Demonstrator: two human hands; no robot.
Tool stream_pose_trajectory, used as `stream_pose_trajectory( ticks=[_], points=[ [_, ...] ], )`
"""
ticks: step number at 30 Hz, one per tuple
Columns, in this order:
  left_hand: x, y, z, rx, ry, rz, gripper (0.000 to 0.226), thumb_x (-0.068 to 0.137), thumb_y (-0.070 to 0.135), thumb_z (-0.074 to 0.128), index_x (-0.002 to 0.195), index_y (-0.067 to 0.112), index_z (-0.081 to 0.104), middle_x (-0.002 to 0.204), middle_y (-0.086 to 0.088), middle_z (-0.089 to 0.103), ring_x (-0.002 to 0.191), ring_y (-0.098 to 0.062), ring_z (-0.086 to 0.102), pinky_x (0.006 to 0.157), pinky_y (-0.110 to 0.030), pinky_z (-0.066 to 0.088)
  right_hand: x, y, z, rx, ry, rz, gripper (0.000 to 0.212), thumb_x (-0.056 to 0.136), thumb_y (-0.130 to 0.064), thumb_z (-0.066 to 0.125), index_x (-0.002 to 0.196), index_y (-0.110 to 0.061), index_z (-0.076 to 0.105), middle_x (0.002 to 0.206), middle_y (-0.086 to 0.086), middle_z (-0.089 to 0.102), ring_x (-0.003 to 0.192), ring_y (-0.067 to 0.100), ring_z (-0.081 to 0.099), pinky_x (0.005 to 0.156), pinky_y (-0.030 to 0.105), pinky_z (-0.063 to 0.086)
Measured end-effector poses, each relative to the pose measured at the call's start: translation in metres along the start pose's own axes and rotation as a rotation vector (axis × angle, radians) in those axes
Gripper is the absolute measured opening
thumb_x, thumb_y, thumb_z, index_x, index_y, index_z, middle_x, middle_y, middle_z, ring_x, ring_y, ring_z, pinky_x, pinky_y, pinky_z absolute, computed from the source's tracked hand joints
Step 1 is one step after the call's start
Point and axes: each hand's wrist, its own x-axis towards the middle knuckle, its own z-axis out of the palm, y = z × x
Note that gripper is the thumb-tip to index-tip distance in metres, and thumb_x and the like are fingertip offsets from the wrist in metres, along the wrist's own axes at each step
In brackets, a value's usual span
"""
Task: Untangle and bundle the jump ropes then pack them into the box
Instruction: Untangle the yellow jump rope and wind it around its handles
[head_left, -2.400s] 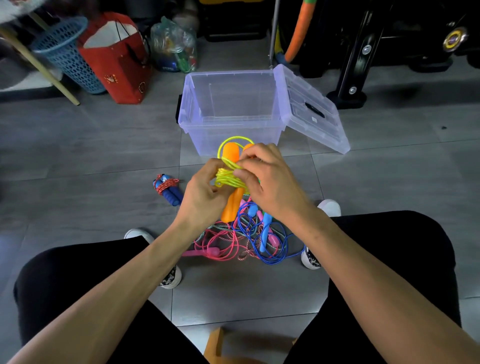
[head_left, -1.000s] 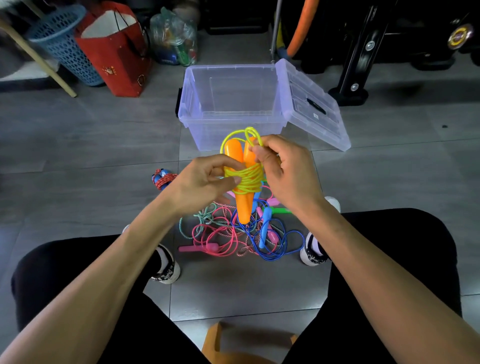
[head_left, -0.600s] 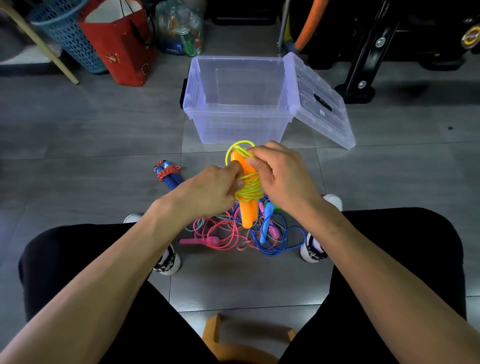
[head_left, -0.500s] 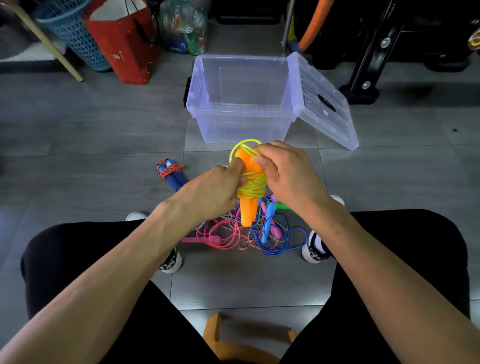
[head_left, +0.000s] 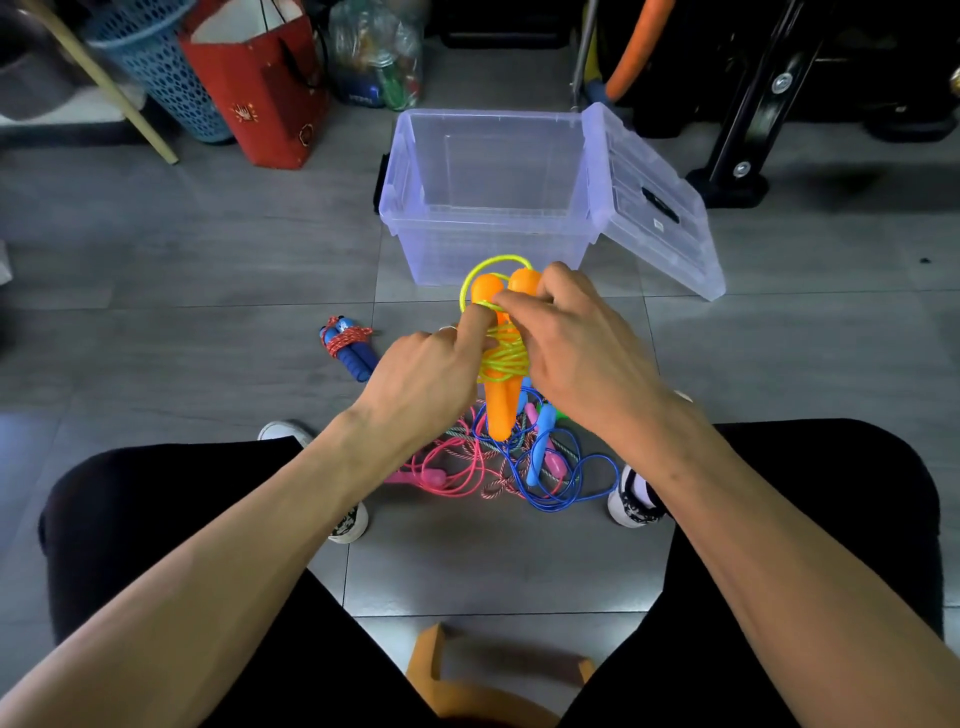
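above the floor tangle (head_left: 498, 462), both hands (left (head_left: 421, 379), right (head_left: 576, 348)) still grip the seemingly tighter yellow rope bundle (head_left: 501, 358).

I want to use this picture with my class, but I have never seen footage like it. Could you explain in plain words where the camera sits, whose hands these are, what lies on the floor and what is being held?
There is no machine here. The camera is worn on a person's head and looks forward and down, so you see their own arms, knees and shoes.

The left hand and right hand together hold a jump rope with two orange handles side by side, its yellow cord wound around them, a loop sticking out on top.

On the grey tiled floor lies a tangle of pink and blue ropes between the feet. To the left lies a finished bundle with blue handles bound in red cord. Ahead stands a clear plastic box, open, with its lid leaning against its right side; no rope shows inside it.
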Motion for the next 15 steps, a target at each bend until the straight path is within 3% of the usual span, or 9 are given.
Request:
stream_pose_trajectory(
  ticks=[3, 6, 10, 15],
  points=[
    [-0.003, 0.004, 0.006, -0.040, -0.001, -0.025, 0.025, 0.083, 0.012, 0.033, 0.108, 0.006, 0.034, 0.049, -0.012, 0.057, 0.029, -0.033, 0.043, 0.044, -0.014, 0.004, 0.001, 0.000, 0.000, 0.034, -0.028, 0.026, 0.030, 0.091, -0.008, 0.054, 0.118, -0.015, 0.065, 0.092, 0.008, 0.043, 0.088, 0.029, 0.052, 0.060, 0.033, 0.042],
    [-0.003, 0.006, 0.009, -0.025, 0.006, -0.046, 0.034, 0.075, 0.004, 0.036, 0.109, 0.005, 0.035, 0.052, -0.013, 0.059, 0.029, -0.033, 0.043, 0.046, -0.013, 0.001, 0.004, 0.000, -0.001, 0.057, -0.045, 0.060, 0.031, 0.092, -0.010, 0.053, 0.119, -0.021, 0.064, 0.091, 0.002, 0.035, 0.091, 0.029, 0.051, 0.063, 0.035, 0.044],
    [-0.001, 0.009, 0.013, -0.023, 0.028, -0.087, 0.045, 0.069, -0.006, 0.062, 0.104, 0.005, 0.037, 0.048, -0.013, 0.052, 0.030, -0.034, 0.046, 0.040, -0.017, 0.017, 0.009, -0.002, 0.000, 0.049, -0.099, 0.159, 0.032, 0.094, -0.013, 0.050, 0.120, -0.024, 0.064, 0.092, 0.002, 0.035, 0.097, 0.031, 0.053, 0.067, 0.033, 0.040],
    [0.000, 0.004, 0.017, -0.001, 0.100, -0.100, 0.029, 0.078, 0.004, 0.060, 0.097, 0.009, 0.038, 0.049, -0.010, 0.054, 0.033, -0.033, 0.050, 0.036, -0.023, 0.027, 0.010, -0.004, -0.002, -0.027, -0.152, 0.131, 0.031, 0.095, -0.016, 0.045, 0.121, -0.022, 0.061, 0.092, 0.002, 0.031, 0.098, 0.029, 0.050, 0.066, 0.031, 0.030]
  ],
)
